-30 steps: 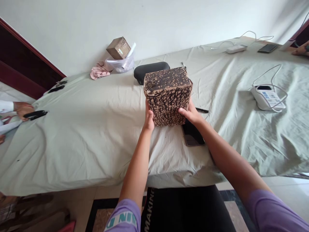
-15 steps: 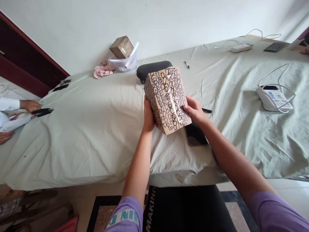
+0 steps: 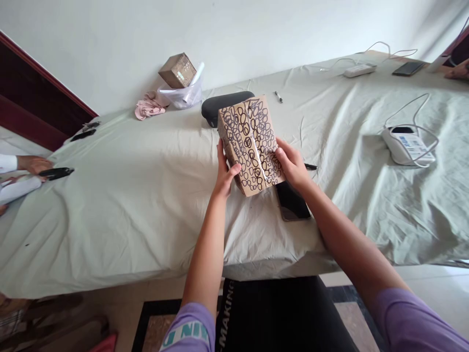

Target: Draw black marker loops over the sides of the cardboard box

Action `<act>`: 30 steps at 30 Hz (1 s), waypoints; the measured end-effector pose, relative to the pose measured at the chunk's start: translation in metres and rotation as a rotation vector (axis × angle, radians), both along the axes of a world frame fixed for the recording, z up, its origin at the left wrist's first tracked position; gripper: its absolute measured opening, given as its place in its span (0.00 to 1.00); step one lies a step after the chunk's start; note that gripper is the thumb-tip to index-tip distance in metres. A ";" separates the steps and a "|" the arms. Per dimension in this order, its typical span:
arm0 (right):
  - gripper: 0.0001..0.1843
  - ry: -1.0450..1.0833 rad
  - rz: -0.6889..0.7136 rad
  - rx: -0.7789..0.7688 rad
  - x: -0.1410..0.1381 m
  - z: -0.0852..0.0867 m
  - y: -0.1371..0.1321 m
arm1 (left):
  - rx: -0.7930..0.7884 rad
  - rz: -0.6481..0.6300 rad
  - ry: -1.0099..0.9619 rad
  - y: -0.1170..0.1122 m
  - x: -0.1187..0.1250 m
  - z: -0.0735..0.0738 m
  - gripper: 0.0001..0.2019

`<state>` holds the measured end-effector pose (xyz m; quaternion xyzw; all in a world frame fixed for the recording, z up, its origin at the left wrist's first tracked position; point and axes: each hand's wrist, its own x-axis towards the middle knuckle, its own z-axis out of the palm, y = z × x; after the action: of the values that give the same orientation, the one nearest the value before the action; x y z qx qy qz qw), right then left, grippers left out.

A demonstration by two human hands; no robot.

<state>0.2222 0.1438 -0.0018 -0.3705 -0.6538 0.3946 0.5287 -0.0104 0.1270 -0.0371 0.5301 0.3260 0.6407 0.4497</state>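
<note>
Between my two hands is a brown cardboard box covered in black hand-drawn loops, with a strip of clear tape down its top face. My left hand grips its left side, the thumb lying over the near left edge. On the right side my right hand holds it, thumb on the patterned face. Beneath and to the right of the box lies a dark smartphone, partly covered. A black pen shows beside my right wrist. Behind the box sits a black hard case, partly hidden by it.
On the cloth-covered table are a white device with a looped cable, a power strip, another phone and a marker. A plastic basket bears a smaller box beside pink cloth. Another person's hands are at left.
My left thumb has come over onto the box's patterned face. The box is tilted slightly differently, with less of its left side showing. The view has shifted a little.
</note>
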 end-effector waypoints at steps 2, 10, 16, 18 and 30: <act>0.37 -0.169 -0.092 -0.017 0.011 0.003 -0.002 | -0.007 -0.019 -0.042 0.003 0.000 -0.002 0.57; 0.52 -1.072 -0.487 -0.379 0.016 -0.022 -0.090 | -0.027 -0.076 -0.129 0.011 -0.001 -0.010 0.53; 0.27 -0.704 -0.401 -0.473 0.008 -0.031 -0.094 | -0.038 -0.119 -0.152 0.003 0.002 0.002 0.49; 0.11 -0.438 -0.264 -0.530 0.016 -0.023 -0.085 | -0.037 -0.115 -0.151 0.001 0.002 0.004 0.48; 0.33 0.899 0.146 -0.505 0.004 0.044 -0.134 | -0.108 -0.214 -0.304 0.002 0.004 0.003 0.50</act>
<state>0.2258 0.0099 0.0426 -0.2337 -0.2707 0.6960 0.6227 -0.0068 0.1293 -0.0341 0.4341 0.2299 0.6434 0.5872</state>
